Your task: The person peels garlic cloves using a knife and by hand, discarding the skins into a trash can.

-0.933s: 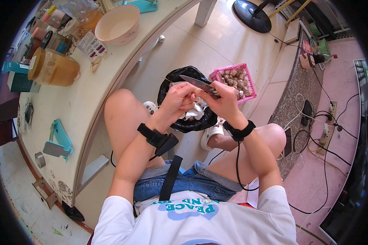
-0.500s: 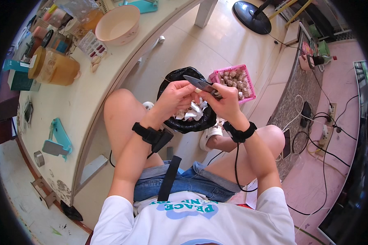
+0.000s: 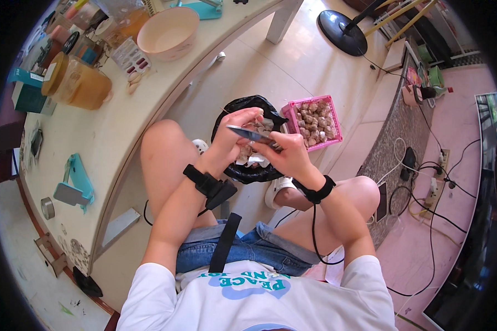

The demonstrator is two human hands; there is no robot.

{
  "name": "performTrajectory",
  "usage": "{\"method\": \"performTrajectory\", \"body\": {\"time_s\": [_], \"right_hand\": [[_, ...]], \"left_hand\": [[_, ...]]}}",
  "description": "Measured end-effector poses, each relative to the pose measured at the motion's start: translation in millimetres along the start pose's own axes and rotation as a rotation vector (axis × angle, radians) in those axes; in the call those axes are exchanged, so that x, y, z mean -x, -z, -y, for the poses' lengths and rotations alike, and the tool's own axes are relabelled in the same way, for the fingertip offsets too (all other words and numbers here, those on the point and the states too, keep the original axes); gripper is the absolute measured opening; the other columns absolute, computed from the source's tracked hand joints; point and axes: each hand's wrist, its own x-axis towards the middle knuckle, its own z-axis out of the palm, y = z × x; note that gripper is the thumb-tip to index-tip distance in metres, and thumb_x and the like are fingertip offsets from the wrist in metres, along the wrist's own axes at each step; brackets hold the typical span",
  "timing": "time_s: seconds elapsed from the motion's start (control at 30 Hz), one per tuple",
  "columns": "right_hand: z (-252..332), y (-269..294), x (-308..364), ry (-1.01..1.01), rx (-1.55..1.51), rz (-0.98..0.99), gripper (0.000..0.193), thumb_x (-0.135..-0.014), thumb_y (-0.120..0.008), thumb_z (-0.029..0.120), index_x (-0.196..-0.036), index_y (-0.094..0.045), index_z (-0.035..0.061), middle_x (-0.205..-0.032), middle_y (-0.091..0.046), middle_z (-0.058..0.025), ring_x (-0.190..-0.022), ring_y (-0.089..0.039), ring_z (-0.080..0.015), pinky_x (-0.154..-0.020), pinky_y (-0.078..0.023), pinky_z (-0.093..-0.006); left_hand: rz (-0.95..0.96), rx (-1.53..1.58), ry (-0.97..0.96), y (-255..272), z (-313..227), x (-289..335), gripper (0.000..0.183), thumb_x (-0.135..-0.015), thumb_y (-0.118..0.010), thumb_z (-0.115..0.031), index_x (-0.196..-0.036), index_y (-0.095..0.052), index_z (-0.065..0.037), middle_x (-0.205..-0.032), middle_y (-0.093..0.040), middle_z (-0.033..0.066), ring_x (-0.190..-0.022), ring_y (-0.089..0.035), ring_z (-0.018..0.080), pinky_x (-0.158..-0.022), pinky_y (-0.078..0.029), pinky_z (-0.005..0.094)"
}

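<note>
A knife (image 3: 250, 134) with a dark blade is gripped in my right hand (image 3: 290, 154), its tip pointing left across the fingers of my left hand (image 3: 226, 138). My left hand is curled close to the blade. A small pale spot shows at its fingertips, too small to make out. Both hands are above a bin lined with a black plastic bag (image 3: 248, 175), which holds white scraps and papery peelings. Right beside the bin stands a pink plastic basket (image 3: 339, 129) full of garlic (image 3: 315, 118).
On the table (image 3: 121, 127) at the left are a pale bowl (image 3: 168, 36), a jar of amber contents (image 3: 83, 85), a few garlic cloves (image 3: 132, 84) and a turquoise stand (image 3: 80, 185). A black round base (image 3: 339, 33) stands on the far floor. Cables and a power strip (image 3: 437, 185) lie at right.
My hands have drawn slightly apart and the knife has shifted down and left. My left fingertips have lifted above the blade. The view has shifted slightly.
</note>
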Motion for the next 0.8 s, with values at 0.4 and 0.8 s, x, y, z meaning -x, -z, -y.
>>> {"method": "performTrajectory", "body": {"time_s": [0.4, 0.8], "right_hand": [[-0.3, 28.2, -10.5, -0.057, 0.012, -0.215, 0.026, -0.073, -0.073, 0.018, -0.070, -0.054, 0.0010, -0.055, -0.052, -0.0115, -0.043, -0.048, -0.0151, -0.042, -0.038, -0.0280], [-8.0, 26.2, -10.8, 0.061, 0.165, -0.232, 0.034, -0.073, -0.073, 0.023, -0.063, -0.048, 0.0023, -0.053, -0.048, -0.0112, -0.042, -0.049, -0.0236, -0.041, -0.038, -0.0309]], "left_hand": [[0.106, -0.072, -0.018, -13.2, -3.8, 8.7, 0.019, -0.093, -0.049, -0.015, -0.097, -0.060, 0.000, -0.071, -0.057, 0.0005, -0.042, -0.030, 0.0004, -0.038, -0.022, 0.0174], [0.154, -0.174, -0.007, -14.8, -1.0, 11.4, 0.021, -0.092, -0.052, -0.018, -0.088, -0.062, 0.000, -0.061, -0.051, -0.0032, -0.041, -0.029, 0.0001, -0.037, -0.021, 0.0175]]}}
